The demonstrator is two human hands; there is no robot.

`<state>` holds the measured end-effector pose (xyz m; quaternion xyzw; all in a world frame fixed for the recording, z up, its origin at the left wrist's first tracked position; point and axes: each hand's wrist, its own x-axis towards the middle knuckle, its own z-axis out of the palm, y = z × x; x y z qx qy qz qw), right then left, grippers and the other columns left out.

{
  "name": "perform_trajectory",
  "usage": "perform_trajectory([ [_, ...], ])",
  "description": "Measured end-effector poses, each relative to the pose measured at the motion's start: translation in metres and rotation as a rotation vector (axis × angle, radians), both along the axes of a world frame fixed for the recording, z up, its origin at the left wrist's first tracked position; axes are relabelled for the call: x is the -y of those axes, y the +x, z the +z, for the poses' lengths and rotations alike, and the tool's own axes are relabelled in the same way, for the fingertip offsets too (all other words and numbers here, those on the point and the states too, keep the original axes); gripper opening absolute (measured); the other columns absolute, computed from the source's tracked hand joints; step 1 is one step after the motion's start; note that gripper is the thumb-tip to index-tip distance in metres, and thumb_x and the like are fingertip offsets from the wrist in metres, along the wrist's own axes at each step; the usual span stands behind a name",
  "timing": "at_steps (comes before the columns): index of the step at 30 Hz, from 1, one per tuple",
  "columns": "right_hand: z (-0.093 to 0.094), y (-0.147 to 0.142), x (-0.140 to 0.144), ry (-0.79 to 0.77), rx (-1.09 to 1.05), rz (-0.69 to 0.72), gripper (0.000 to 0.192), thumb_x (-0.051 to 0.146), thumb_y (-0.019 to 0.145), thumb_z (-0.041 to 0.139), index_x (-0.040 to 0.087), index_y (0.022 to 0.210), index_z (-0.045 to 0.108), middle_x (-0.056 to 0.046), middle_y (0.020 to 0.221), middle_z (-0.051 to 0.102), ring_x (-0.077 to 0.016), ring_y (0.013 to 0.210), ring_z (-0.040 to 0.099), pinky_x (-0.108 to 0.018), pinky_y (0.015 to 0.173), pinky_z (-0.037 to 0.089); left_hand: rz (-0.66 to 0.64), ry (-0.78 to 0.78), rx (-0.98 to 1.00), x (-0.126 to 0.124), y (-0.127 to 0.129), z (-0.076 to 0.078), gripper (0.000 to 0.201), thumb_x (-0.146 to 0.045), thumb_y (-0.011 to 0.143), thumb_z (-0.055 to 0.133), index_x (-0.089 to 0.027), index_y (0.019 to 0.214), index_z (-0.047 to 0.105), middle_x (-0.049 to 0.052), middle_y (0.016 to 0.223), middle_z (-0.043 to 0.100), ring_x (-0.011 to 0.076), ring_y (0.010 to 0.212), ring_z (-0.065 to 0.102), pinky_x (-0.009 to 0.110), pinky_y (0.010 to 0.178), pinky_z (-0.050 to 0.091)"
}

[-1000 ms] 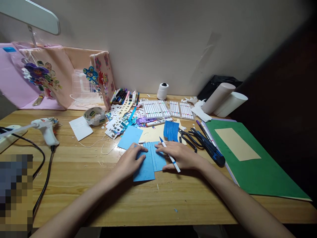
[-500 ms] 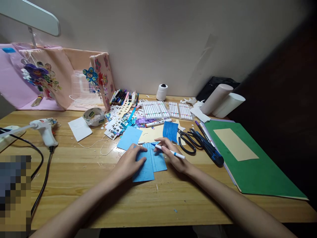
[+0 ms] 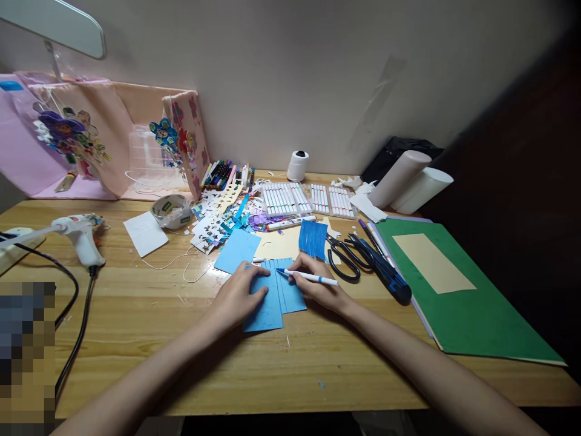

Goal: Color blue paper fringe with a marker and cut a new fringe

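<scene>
My left hand (image 3: 247,287) presses down with spread fingers on a light blue sheet of paper (image 3: 265,318). Partly beneath that sheet lies another light blue piece (image 3: 294,298), with dark lines drawn near the overlap. My right hand (image 3: 320,286) is closed on a white marker with a blue tip (image 3: 315,278), its tip pointing left at the lined paper; whether it touches I cannot tell. A plain light blue card (image 3: 237,250) lies just beyond my left hand. A darker blue coloured piece (image 3: 313,239) rests past my right hand.
Scissors (image 3: 345,260) and a box cutter (image 3: 385,275) lie right of my right hand, before a green board (image 3: 472,309). Paper scraps (image 3: 213,221) and marker trays (image 3: 284,200) spread behind. A glue gun (image 3: 84,236) stands left, near a tape roll (image 3: 171,211).
The marker has tilted flatter and its tip has shifted slightly toward me, with my right fingers curling closer around it. My left hand stays on the paper.
</scene>
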<state>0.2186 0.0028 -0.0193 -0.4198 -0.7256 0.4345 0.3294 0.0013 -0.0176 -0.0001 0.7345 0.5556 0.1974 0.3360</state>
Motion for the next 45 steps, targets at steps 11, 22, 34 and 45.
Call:
perform_trajectory([
  [11, 0.0065, -0.0017, 0.0004, 0.069, 0.042, 0.034, 0.010, 0.027, 0.088, 0.050, 0.018, 0.089, 0.056, -0.003, 0.083, 0.060, -0.0167, 0.075, 0.054, -0.027, 0.066, 0.038, 0.023, 0.023, 0.001, 0.0023, 0.0014, -0.0001, 0.027, -0.026, 0.080, 0.054, -0.025, 0.107, 0.059, 0.005, 0.107, 0.056, 0.0238, 0.103, 0.057, 0.041, 0.092, 0.042],
  [22, 0.0048, -0.0001, -0.0009, 0.073, 0.055, 0.047, 0.007, 0.022, 0.082, 0.052, 0.018, 0.078, 0.055, -0.001, 0.075, 0.057, -0.0159, 0.070, 0.051, -0.026, 0.062, 0.036, 0.016, 0.015, -0.036, 0.0035, 0.0030, 0.0025, 0.027, -0.028, 0.082, 0.053, -0.025, 0.108, 0.058, 0.005, 0.107, 0.055, 0.0243, 0.102, 0.056, 0.042, 0.091, 0.043],
  [34, 0.0030, 0.0016, -0.0019, 0.084, 0.078, 0.059, 0.007, 0.019, 0.075, 0.052, 0.018, 0.076, 0.059, -0.003, 0.075, 0.060, -0.0187, 0.074, 0.053, -0.028, 0.065, 0.038, 0.038, 0.016, -0.028, 0.0050, 0.0048, 0.0023, 0.029, -0.029, 0.080, 0.058, -0.023, 0.108, 0.059, 0.006, 0.108, 0.056, 0.0246, 0.102, 0.057, 0.041, 0.090, 0.043],
  [45, 0.0072, 0.0011, -0.0004, 0.103, 0.122, 0.105, 0.007, 0.019, 0.072, 0.053, 0.017, 0.066, 0.056, -0.002, 0.070, 0.061, -0.0177, 0.069, 0.054, -0.027, 0.063, 0.038, 0.038, 0.026, -0.058, 0.0044, 0.0051, 0.0012, 0.028, -0.028, 0.079, 0.059, -0.023, 0.107, 0.059, 0.005, 0.106, 0.056, 0.0233, 0.100, 0.057, 0.038, 0.089, 0.044],
])
